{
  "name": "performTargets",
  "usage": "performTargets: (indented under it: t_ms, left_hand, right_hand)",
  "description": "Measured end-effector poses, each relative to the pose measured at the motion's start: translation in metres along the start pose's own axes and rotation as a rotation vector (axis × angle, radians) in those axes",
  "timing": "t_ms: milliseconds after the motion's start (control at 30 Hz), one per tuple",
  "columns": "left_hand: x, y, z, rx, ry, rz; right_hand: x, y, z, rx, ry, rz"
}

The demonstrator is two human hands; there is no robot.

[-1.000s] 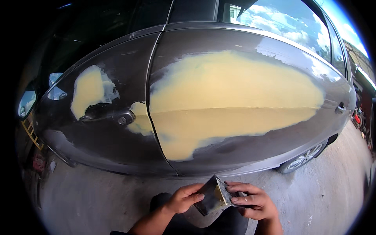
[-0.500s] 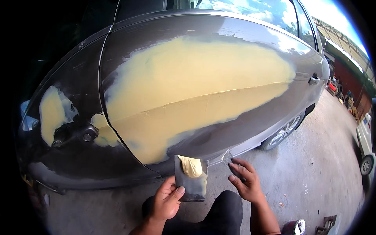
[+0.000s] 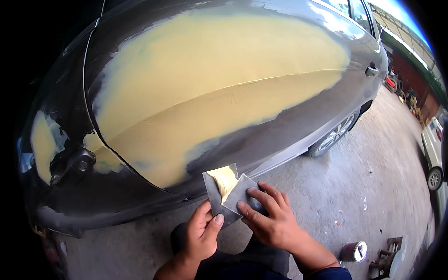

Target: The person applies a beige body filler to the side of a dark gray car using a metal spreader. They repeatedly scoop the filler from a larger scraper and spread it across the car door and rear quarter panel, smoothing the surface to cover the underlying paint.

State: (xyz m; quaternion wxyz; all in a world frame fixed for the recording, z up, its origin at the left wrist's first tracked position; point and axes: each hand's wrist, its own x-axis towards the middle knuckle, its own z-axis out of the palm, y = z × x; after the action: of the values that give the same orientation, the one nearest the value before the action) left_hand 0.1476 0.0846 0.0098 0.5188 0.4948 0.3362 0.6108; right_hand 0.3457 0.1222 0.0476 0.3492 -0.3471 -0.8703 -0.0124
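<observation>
A dark grey car door fills the upper view, with a large patch of yellow body filler spread across it. My left hand holds a flat grey mixing board that carries a dab of yellow filler. Over that board my right hand presses a small grey spreader blade, fingers flat on it. Both hands sit just below the door's lower edge.
A second filler patch lies on the rear panel beside an open handle recess. The front wheel is at right. A metal can and a metal tool stand on the concrete floor. A white car is parked far right.
The view has moved closer to the door and to the right. My right hand, which was apart from the board, now lays the spreader on it over the filler.
</observation>
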Motion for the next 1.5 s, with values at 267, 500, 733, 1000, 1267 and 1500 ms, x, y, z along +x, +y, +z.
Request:
performTargets:
  t_ms: [267,500,733,1000,1267,1500]
  left_hand:
    - [0.011,-0.01,-0.022,0.432,0.081,0.457]
    - [0.005,0.02,-0.004,-0.392,0.041,-0.127]
    - [-0.009,0.128,0.031,-0.532,0.108,-0.507]
    - [-0.002,0.284,0.075,-0.57,0.139,-0.612]
    - [-0.036,0.328,0.1,-0.408,0.122,-0.608]
    - [-0.076,0.348,0.128,-0.194,0.138,-0.64]
  right_hand:
    - [-0.047,0.057,0.007,1.263,0.173,0.446]
    - [-0.048,0.047,-0.039,1.908,0.389,0.649]
    - [-0.018,-0.009,-0.128,1.927,0.478,0.939]
    - [0.048,-0.107,-0.242,1.482,0.524,1.309]
    - [0.049,-0.189,-0.264,0.967,0.029,1.304]
    - [0.015,-0.219,-0.257,1.303,-0.055,1.159]
